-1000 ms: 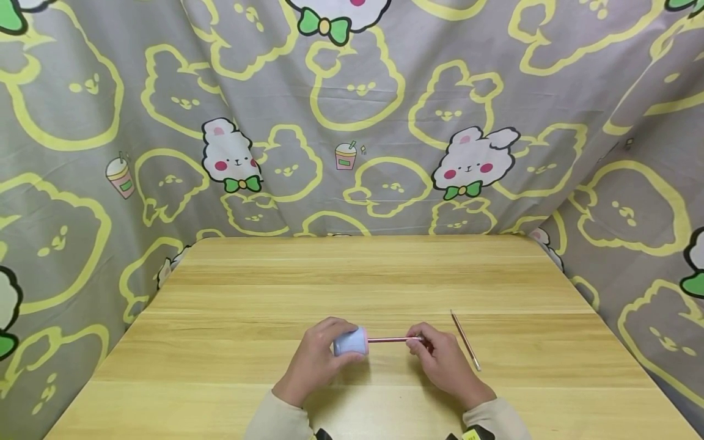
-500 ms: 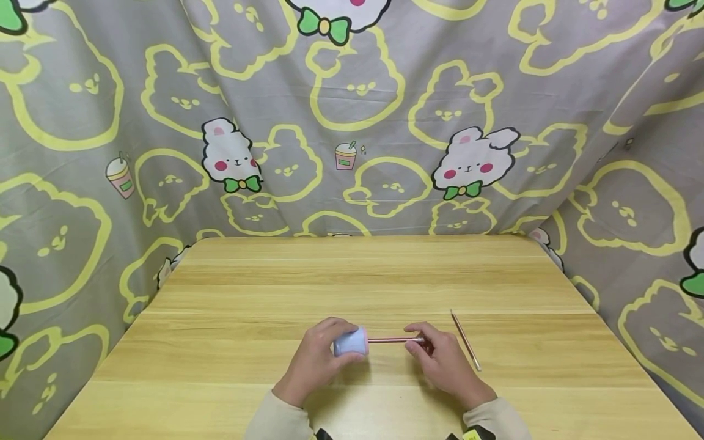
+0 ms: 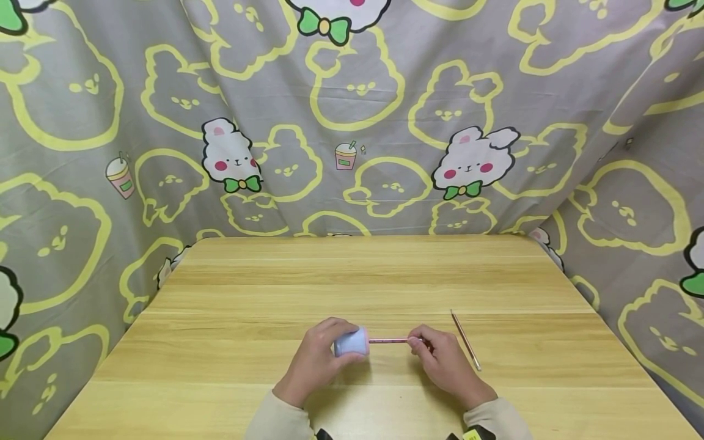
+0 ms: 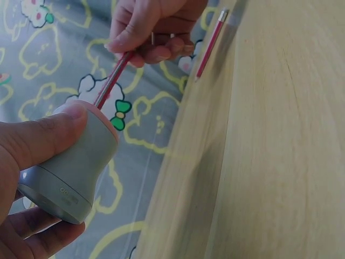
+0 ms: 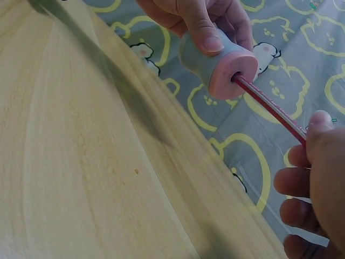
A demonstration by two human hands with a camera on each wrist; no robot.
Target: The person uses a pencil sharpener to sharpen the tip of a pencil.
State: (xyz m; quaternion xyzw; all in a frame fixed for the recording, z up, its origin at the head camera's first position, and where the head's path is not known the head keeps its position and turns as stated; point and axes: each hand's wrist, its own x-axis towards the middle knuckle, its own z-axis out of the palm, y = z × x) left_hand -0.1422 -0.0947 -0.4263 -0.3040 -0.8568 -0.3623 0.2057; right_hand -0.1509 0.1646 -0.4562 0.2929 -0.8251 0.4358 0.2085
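My left hand (image 3: 316,360) grips a light blue pencil sharpener (image 3: 349,342) with a pink end, held on its side above the table. A red striped pencil (image 3: 387,341) runs into the hole in that pink end, seen closely in the right wrist view. My right hand (image 3: 448,363) pinches the pencil near its outer end between thumb and index finger, and the fingers hide that end. The left wrist view shows my left thumb on top of the sharpener (image 4: 81,162). How deep the pencil's tip sits inside is hidden.
A second pencil (image 3: 465,340) lies on the wooden table (image 3: 352,275) just right of my right hand, its point away from me. A grey curtain (image 3: 385,79) with yellow cartoon outlines hangs behind and beside the table.
My right thumb and index finger were spread apart half a second ago and now pinch the pencil again. Lettering now shows on the pencil's side. My left hand and the sharpener have barely moved.
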